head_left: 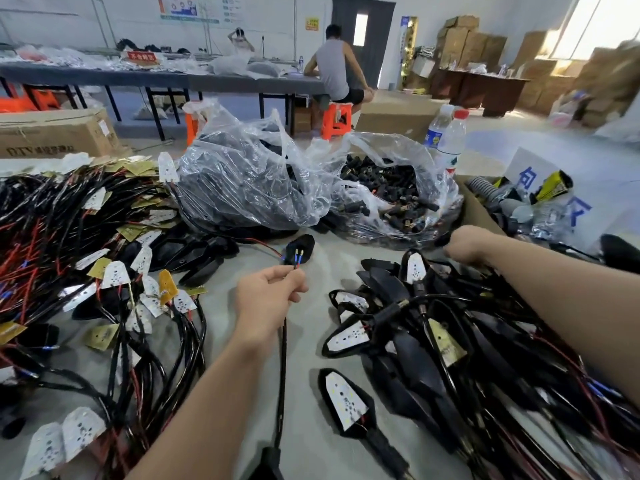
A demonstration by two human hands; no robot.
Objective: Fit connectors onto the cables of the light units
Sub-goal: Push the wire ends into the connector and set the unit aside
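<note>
While left grip (268, 289) pinches cable (284, 358) | terminals (298, 256) protrude above | right grip (462, 245) unclear

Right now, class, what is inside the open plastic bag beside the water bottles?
The open plastic bag holds small black connectors, some with brass-coloured ends. Those deeper down are covered by the top layer and the crumpled plastic.

A pale grey floor (540, 140) runs back to white walls (277, 15) hung with posters (189, 8). A long grey table (138, 77) on black legs crosses the far side, where a person (334, 69) sits on an orange stool (335, 120), back turned. A dark door (377, 36) stands behind. Cardboard boxes (471, 43) stack up at right beneath a bright window (599, 22)
</note>
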